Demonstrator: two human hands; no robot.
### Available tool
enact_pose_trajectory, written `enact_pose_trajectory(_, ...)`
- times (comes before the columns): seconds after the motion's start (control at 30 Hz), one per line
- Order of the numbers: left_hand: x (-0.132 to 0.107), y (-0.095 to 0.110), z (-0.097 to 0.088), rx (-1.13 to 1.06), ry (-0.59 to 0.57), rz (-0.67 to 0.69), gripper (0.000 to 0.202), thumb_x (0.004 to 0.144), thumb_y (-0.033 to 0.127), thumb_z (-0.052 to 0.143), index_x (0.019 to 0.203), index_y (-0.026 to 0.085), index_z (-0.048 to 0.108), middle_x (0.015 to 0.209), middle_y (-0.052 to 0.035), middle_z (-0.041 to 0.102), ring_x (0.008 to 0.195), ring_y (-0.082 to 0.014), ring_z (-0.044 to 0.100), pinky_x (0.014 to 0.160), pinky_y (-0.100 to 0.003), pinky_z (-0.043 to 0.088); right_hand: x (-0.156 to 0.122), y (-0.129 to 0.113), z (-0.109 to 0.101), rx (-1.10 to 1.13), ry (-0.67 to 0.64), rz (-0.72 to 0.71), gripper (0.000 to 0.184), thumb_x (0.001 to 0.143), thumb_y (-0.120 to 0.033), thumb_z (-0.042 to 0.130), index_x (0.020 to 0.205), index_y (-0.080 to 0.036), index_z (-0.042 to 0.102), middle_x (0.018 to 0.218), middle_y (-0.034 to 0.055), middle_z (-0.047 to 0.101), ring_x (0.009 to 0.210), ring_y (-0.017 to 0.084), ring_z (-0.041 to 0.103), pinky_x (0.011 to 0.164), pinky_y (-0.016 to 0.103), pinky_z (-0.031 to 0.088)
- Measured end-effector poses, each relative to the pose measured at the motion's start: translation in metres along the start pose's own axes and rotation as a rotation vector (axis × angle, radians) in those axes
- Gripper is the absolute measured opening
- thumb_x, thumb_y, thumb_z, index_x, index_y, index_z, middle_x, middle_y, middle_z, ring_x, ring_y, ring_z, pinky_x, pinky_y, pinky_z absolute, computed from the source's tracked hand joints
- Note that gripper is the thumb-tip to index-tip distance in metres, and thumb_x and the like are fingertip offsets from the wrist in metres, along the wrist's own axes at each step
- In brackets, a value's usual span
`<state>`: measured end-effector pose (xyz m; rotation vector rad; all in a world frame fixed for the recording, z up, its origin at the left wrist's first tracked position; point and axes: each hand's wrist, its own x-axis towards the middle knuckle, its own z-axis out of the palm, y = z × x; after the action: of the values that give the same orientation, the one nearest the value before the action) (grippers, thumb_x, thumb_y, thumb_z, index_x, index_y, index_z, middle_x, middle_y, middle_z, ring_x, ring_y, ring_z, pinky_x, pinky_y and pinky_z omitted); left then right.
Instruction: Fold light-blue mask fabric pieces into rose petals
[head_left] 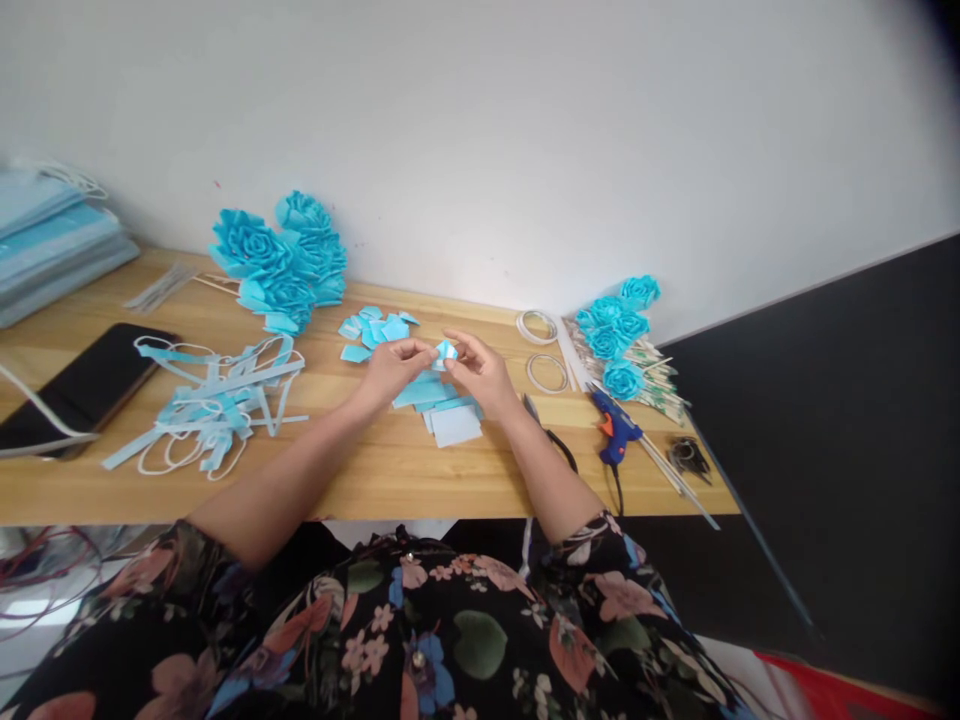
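Observation:
My left hand [394,368] and my right hand [480,372] meet over the middle of the wooden table [390,470]. Both pinch one small folded light-blue piece [447,351] between their fingertips, held just above the tabletop. Under the hands lies a small stack of flat blue and white squares [450,415]. A loose pile of small folded blue pieces [371,330] sits just behind my left hand.
Finished blue roses [277,262] lie at the back left, smaller roses on sticks [619,335] at the right. A tangle of blue strips and white loops [214,400], a dark phone [86,385], two white rings [546,372], black scissors [551,435] and a blue glue gun [615,428] surround the hands.

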<state>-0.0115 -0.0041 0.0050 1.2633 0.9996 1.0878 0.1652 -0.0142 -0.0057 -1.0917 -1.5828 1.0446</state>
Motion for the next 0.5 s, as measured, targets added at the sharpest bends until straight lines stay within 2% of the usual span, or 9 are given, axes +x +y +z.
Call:
enact_pose_trajectory(0.17, 0.0017, -0.0033, -0.0005, -0.048, -0.033, 0.029, 0.039, 0.076, 0.047, 0.066, 0.057, 0.017, 0.05, 0.048, 0.004, 0.043, 0.049, -0.0078, 0.036, 0.052, -0.025, 0.027, 0.001, 0.0019, -0.0003, -0.072, 0.035, -0.028, 0.047, 0.081, -0.032, 0.066, 0.126, -0.023, 0.063, 0.081, -0.0018, 0.06, 0.074, 0.012, 0.057, 0.073, 0.027, 0.049)
enact_pose_trajectory(0.23, 0.0023, -0.0041, -0.0006, -0.038, -0.055, 0.016, 0.04, 0.078, 0.049, 0.065, 0.058, 0.018, 0.051, 0.048, 0.004, 0.043, 0.049, -0.008, 0.037, 0.052, -0.025, 0.028, 0.0012, 0.0012, -0.0006, -0.089, 0.062, -0.032, 0.046, 0.08, -0.032, 0.065, 0.126, -0.022, 0.064, 0.082, -0.0016, 0.061, 0.074, 0.012, 0.056, 0.074, 0.027, 0.049)
enact_pose_trajectory(0.37, 0.0027, -0.0045, -0.0003, 0.021, -0.081, -0.03, 0.033, 0.069, 0.047, 0.073, 0.072, 0.017, 0.059, 0.05, 0.007, 0.043, 0.048, -0.0072, 0.033, 0.049, -0.024, 0.024, 0.0018, 0.0018, -0.0006, -0.081, 0.082, -0.027, 0.047, 0.081, -0.034, 0.066, 0.126, -0.023, 0.064, 0.087, -0.0004, 0.064, 0.076, 0.012, 0.057, 0.074, 0.027, 0.049)
enact_pose_trajectory(0.5, 0.0029, -0.0045, 0.0006, 0.062, -0.071, -0.012, 0.031, 0.065, 0.043, 0.073, 0.069, 0.017, 0.059, 0.053, 0.0066, 0.045, 0.052, -0.0072, 0.035, 0.051, -0.023, 0.026, 0.002, 0.0019, 0.0, -0.019, 0.085, -0.015, 0.046, 0.082, -0.041, 0.065, 0.124, -0.023, 0.064, 0.09, 0.0005, 0.065, 0.079, 0.013, 0.058, 0.074, 0.026, 0.049)
